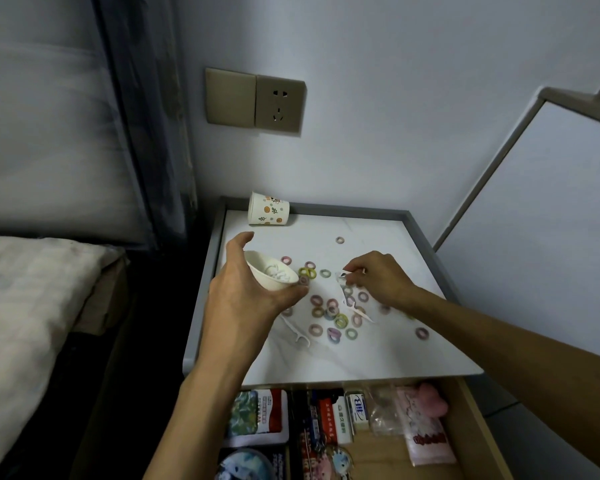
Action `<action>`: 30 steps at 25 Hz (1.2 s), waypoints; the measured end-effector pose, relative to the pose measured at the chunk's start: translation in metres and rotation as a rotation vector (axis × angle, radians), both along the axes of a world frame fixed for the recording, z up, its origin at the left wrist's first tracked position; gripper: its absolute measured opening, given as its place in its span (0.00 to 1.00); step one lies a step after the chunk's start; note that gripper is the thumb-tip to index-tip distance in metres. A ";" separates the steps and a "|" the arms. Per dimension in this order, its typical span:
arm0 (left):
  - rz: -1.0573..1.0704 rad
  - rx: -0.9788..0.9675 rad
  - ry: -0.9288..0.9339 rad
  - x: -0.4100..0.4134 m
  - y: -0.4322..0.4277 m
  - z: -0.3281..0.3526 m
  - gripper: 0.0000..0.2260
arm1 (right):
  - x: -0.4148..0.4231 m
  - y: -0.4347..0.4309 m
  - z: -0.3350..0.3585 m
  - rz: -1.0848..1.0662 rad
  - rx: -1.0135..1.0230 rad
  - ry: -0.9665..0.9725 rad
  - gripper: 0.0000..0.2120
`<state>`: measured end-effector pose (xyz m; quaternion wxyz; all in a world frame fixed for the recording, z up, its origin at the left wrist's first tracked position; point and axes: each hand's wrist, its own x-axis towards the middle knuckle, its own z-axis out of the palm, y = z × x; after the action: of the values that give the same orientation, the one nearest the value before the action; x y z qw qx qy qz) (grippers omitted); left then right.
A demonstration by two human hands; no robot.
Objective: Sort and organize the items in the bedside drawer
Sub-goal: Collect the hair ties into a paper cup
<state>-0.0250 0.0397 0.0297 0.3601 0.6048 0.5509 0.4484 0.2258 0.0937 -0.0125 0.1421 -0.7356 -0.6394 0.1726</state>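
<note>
Head view | step: gathering floss picks (300, 336) off nightstand top (413, 344) | left hand (246, 292) wraps paper cup (272, 273) | right hand (378, 277) pinches one pick | next: drop it into cup

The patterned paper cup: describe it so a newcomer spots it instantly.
Start at the white-topped nightstand under the wall socket. At its back left corner a patterned paper cup lies on its side. Unlike the plain cup in the left hand, it carries printed decorations.

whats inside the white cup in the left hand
The white cup held by the left hand shows a few white floss picks lying inside. Its near wall hides the bottom, so anything beneath them cannot be seen.
</note>
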 end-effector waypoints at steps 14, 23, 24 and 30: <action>-0.012 -0.016 -0.008 0.005 -0.002 0.002 0.42 | -0.002 -0.004 0.004 -0.216 0.011 0.654 0.07; -0.007 -0.010 -0.003 -0.002 0.000 0.000 0.42 | -0.023 0.019 -0.012 -0.356 -0.117 1.246 0.10; -0.008 -0.008 0.000 -0.002 0.000 0.000 0.42 | -0.023 0.021 -0.015 -0.363 -0.121 1.243 0.10; 0.001 0.002 0.018 -0.003 -0.001 -0.001 0.42 | -0.025 0.026 -0.020 -0.408 -0.084 1.244 0.11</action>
<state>-0.0283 0.0390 0.0288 0.3546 0.6088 0.5539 0.4437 0.2006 0.1193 -0.0321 0.4864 -0.6101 -0.2782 0.5602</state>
